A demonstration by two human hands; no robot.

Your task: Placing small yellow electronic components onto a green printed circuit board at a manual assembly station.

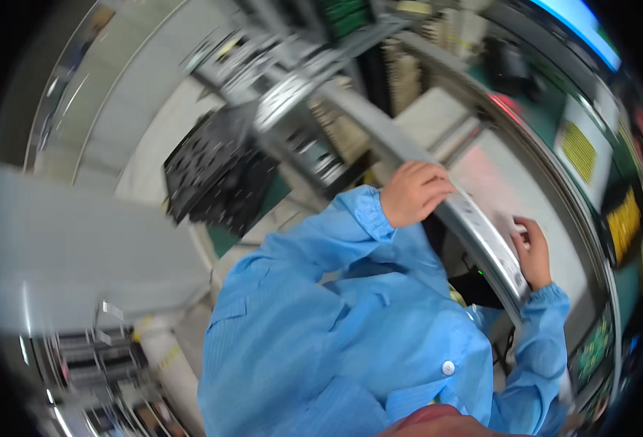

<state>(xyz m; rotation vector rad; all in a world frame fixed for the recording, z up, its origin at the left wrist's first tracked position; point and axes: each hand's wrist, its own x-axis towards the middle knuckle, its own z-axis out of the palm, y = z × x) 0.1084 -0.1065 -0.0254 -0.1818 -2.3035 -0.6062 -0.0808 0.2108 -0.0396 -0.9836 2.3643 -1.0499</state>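
Observation:
My left hand (417,193) rests at the upper edge of a long grey metal rail (391,135), its fingers loosely bent over it and somewhat apart. I see nothing held in it. Further along the same rail, on its far side, my right hand (534,255) hovers over or touches a pale work surface (565,247). Its fingers and thumb are bent toward each other. Whatever may lie between them is too small and blurred to name. A reddish light falls on the pale surface between the two hands. Both forearms are in blue sleeves.
Black slotted trays (223,167) are stacked to the left. Metal machine parts (285,98) stand beyond them. On the right lie a sheet with a yellow grid (578,151), yellow items in a black holder (622,226) and a green circuit board (593,346). A lit screen (580,25) stands at the upper right.

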